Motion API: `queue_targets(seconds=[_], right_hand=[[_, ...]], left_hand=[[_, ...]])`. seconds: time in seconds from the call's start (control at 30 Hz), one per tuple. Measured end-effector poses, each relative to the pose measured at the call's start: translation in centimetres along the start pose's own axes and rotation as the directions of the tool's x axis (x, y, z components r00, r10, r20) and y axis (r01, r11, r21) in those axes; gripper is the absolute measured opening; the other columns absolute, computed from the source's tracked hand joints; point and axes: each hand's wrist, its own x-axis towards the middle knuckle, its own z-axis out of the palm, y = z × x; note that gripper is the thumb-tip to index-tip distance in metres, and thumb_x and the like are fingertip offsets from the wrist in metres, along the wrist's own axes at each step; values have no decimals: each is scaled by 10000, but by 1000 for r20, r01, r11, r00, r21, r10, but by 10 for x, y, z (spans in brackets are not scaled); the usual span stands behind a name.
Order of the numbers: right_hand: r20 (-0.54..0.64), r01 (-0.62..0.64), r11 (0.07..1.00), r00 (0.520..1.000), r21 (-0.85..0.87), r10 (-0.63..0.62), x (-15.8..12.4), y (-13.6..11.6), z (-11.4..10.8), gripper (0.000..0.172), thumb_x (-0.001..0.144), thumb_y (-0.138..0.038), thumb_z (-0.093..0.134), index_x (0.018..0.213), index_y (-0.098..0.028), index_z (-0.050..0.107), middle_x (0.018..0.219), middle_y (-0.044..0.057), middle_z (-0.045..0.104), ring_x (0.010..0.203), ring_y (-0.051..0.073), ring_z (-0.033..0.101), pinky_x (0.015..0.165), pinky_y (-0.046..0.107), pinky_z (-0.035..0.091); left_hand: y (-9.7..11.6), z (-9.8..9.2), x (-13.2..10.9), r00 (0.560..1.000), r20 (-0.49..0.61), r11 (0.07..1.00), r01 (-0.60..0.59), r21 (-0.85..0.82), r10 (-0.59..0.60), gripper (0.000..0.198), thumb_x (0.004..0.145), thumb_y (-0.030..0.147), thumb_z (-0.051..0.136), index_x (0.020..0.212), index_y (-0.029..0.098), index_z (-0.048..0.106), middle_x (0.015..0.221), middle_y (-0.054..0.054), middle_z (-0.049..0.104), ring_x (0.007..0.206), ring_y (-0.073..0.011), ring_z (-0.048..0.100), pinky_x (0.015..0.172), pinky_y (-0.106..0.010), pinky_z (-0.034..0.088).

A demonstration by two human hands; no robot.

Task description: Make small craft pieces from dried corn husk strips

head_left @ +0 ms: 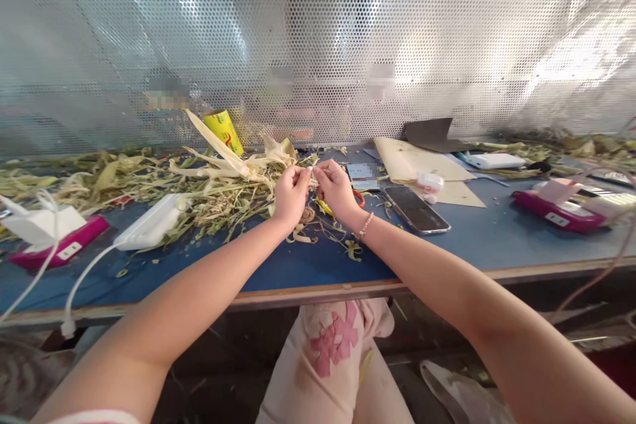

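A: If we take the dark phone (417, 209) as our mark, what is nearer than it?
B: The pale trousers (293, 371) of the person, then the front part of the blue table (308, 271).
A: And the hands?
B: Left of the phone. The left hand (292, 193) and the right hand (336, 187) meet, fingers pinched narrow on a small pale piece (311, 171); what it is exactly, I cannot tell.
A: What lies around?
B: Farther left of the phone, dried leaves (213, 205); just behind it, beige paper (402, 162).
A: And farthest?
B: Behind the phone, to the left, a yellow roll (223, 132); beyond everything, a perforated panel (318, 33).
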Motion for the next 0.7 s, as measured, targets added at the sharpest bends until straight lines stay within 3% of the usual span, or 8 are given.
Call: queue_targets(seconds=[0.23, 0.43, 0.7], right_hand=[[-85, -61, 994, 994, 93, 69, 5, 5, -4, 166, 768, -353, 491, 716, -217, 413, 417, -96, 360, 335, 51, 335, 364, 190, 250], [14, -37, 993, 999, 113, 35, 4, 2, -1, 181, 747, -363, 519, 705, -222, 414, 400, -105, 338, 326, 52, 332, 361, 195, 240], [75, -28, 991, 997, 134, 18, 0, -5, 3, 205, 728, -367, 551, 684, -210, 428, 416, -110, 317, 326, 33, 321, 357, 186, 245]], left_hand=[[7, 1, -4, 994, 92, 997, -67, 42, 63, 204, 795, 337, 473, 658, 198, 412, 447, 60, 376, 412, -76, 374, 453, -215, 311], [-7, 1, 7, 996, -18, 992, 86, -89, -88, 282, 778, 427, 475, 648, 202, 366, 434, 78, 297, 377, -66, 328, 404, -209, 263], [-15, -1, 16, 988, -76, 977, 122, -176, -137, 327, 764, 467, 479, 632, 201, 340, 456, 79, 278, 378, -58, 317, 400, -205, 274]])
